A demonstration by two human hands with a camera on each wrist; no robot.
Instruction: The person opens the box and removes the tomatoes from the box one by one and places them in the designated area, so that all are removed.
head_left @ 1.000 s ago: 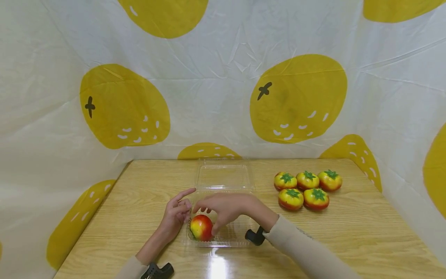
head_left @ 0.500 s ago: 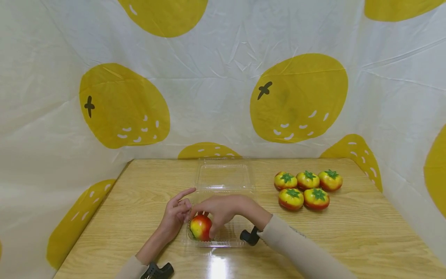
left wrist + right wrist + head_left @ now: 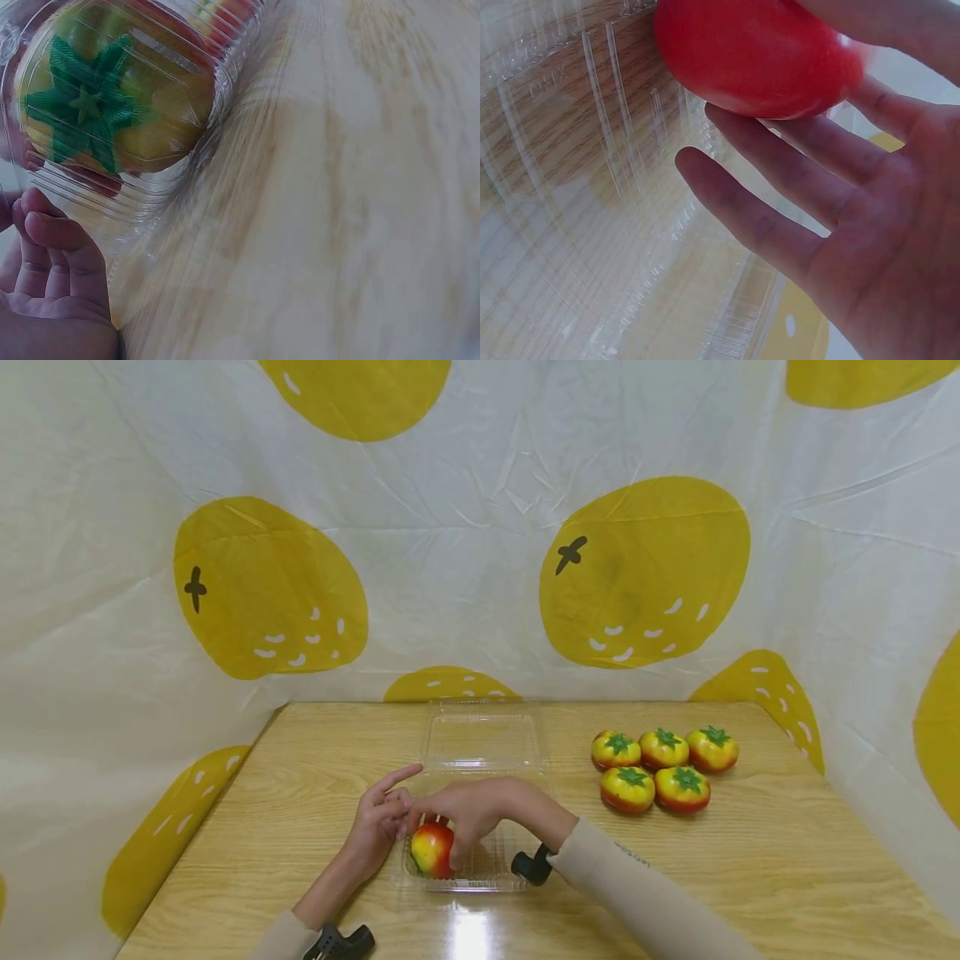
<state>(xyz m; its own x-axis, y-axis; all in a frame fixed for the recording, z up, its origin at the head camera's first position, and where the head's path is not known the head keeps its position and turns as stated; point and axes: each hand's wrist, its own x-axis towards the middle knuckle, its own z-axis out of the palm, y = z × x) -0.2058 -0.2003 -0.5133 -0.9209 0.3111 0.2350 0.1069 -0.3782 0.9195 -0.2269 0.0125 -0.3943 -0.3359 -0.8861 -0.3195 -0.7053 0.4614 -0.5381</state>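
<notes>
A red-and-yellow toy tomato lies on its side in the front left corner of a clear plastic clamshell box. Its green star-shaped leaf shows through the box's wall in the left wrist view. From above, my right hand holds this tomato between thumb and fingers, its red side against them. My left hand is at the box's left side, index finger stretched out. In the left wrist view, its thumb and other fingertips pinch the box's rim.
The box's lid lies folded back on the wooden table. Several more toy tomatoes stand in two rows at the right, leaves up. A curtain printed with big yellow fruit hangs behind and on both sides.
My right hand has shifted slightly left and its fingers and thumb have closed in around the toy tomato. The left hand stays where it was at the box's side.
</notes>
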